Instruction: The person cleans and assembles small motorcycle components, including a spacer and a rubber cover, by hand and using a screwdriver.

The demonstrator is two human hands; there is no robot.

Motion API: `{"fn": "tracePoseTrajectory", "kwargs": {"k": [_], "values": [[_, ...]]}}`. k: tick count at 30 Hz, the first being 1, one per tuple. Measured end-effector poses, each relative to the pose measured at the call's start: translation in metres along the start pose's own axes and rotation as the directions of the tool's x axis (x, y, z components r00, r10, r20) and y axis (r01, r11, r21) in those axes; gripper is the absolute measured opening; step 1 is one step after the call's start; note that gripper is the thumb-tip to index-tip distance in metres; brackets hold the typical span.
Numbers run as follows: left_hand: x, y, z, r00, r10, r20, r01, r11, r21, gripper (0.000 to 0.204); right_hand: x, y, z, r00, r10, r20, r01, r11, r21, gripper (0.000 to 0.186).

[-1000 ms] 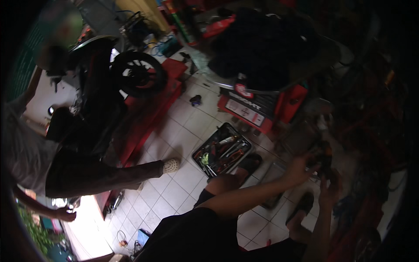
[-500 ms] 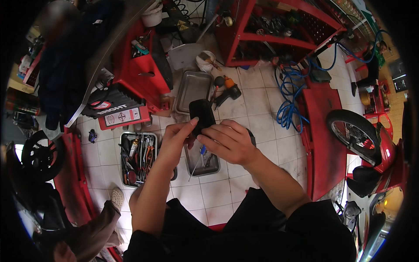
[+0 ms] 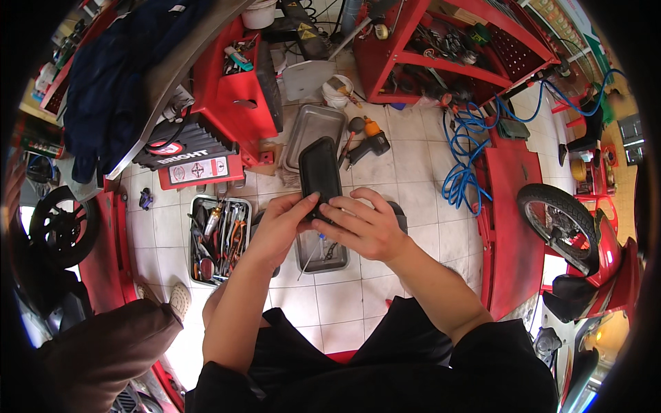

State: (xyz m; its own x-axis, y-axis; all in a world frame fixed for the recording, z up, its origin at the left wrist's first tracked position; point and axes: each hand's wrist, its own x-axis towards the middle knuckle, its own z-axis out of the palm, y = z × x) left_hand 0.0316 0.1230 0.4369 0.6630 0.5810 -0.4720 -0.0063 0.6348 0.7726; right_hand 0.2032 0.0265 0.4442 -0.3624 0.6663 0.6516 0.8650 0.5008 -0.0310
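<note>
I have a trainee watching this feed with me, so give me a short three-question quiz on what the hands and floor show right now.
1. True or false: both hands grip the black oblong cover.
2. Which lies directly below the hands on the tiled floor? A) a metal tray B) a coiled blue hose C) a cordless drill
3. On which side of the person does the open tray of hand tools lie?

Key
1. True: the left hand and right hand both hold its near end.
2. A
3. The person's left.
</note>
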Motion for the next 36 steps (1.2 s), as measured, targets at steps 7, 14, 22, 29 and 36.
{"fn": "tracePoseTrajectory", "kwargs": {"k": [7, 14, 22, 29, 36], "values": [[0.002, -0.008, 0.008, 0.990, -0.102, 0.099, 0.135, 0.899, -0.417, 0.025, -0.007, 0.008, -0.004, 1.000, 0.012, 0.028, -0.015, 0.997, 0.080, 0.035], [0.001, -0.016, -0.014, 0.982, -0.069, 0.174, 0.140, 0.889, -0.436, 0.027, -0.003, 0.009, 0.014, 0.995, 0.025, 0.095, -0.035, 0.993, 0.110, 0.038], [0.033, -0.050, 0.013, 0.997, 0.021, -0.076, -0.049, 0.917, -0.396, 0.040, -0.002, -0.008, 0.012, 0.979, 0.172, 0.111, -0.194, 0.952, 0.235, 0.024], [0.030, -0.064, 0.005, 0.987, 0.020, -0.162, -0.073, 0.941, -0.331, 0.047, 0.000, -0.024, 0.023, 0.967, 0.139, 0.211, -0.196, 0.939, 0.282, 0.023], [0.046, -0.061, 0.010, 0.993, -0.002, -0.119, -0.030, 0.962, -0.271, 0.052, 0.013, -0.012, 0.022, 0.987, 0.090, 0.135, -0.130, 0.935, 0.329, 0.031]]}}
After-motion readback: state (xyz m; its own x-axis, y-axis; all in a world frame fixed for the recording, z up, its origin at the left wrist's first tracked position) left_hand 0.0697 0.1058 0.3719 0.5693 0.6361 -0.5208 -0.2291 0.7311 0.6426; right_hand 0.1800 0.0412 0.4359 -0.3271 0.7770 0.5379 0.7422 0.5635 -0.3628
